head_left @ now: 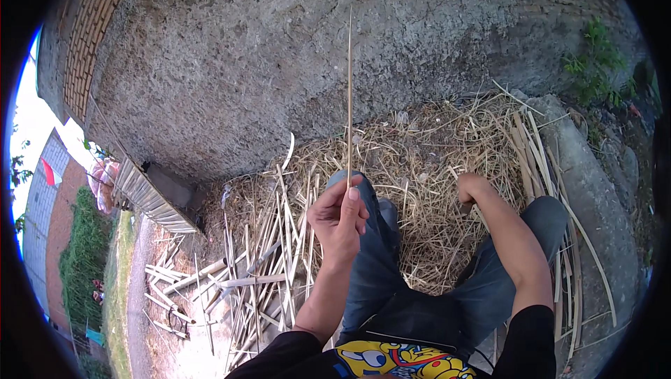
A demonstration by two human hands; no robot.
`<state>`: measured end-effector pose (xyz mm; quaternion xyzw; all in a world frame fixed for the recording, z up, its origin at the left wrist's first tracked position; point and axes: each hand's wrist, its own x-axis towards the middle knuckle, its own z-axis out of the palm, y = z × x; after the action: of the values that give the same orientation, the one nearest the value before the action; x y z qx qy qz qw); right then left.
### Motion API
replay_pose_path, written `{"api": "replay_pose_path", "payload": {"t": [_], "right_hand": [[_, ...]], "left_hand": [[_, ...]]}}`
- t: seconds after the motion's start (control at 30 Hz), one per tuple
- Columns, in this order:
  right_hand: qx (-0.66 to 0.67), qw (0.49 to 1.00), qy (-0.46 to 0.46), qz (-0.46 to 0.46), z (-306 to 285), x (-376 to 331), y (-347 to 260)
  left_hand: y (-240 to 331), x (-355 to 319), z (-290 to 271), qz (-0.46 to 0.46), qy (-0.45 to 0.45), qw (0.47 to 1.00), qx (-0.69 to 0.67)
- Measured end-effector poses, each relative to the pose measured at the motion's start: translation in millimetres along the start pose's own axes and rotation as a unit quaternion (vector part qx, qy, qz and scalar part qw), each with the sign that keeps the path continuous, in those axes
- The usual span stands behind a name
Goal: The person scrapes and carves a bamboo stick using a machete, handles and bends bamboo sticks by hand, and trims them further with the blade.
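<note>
My left hand (337,218) is raised in front of me, its thumb and fingers pinching the lower end of a thin bamboo stick (350,92). Long, straight and pale brown, the stick points away from me and narrows toward its far tip. My right hand (472,189) hangs low by my right knee, bent down at the wrist above a heap of bamboo shavings (437,239). Its fingers are turned away and mostly hidden, so whether it holds anything does not show.
A rough grey wall (279,50) rises ahead. Split bamboo strips (272,267) lie scattered on the left, and longer strips (535,155) lean by a stone ledge (594,204) on the right. A slatted bamboo panel (154,197) stands at the left beside a path.
</note>
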<state>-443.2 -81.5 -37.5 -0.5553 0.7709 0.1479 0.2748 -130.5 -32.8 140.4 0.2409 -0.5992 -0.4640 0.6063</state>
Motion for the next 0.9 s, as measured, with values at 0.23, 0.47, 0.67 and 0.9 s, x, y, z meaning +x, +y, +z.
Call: {"api": "replay_pose_path", "payload": {"t": [0.23,0.47,0.67,0.9], "right_hand": [[-0.009,0.999,0.025,-0.021,16,23,-7],[-0.006,1.0,0.014,-0.028,10,15,-6],[0.01,0.999,0.023,-0.037,10,5,-8],[0.005,0.998,0.034,-0.052,7,-4,-10]], "left_hand": [[8,-4,0,-0.006,-0.018,0.999,-0.033],[10,-1,-3,0.017,-0.011,0.999,-0.045],[9,-1,-4,0.018,-0.019,0.998,-0.048],[5,-3,-4,0.015,-0.012,0.998,-0.059]]}}
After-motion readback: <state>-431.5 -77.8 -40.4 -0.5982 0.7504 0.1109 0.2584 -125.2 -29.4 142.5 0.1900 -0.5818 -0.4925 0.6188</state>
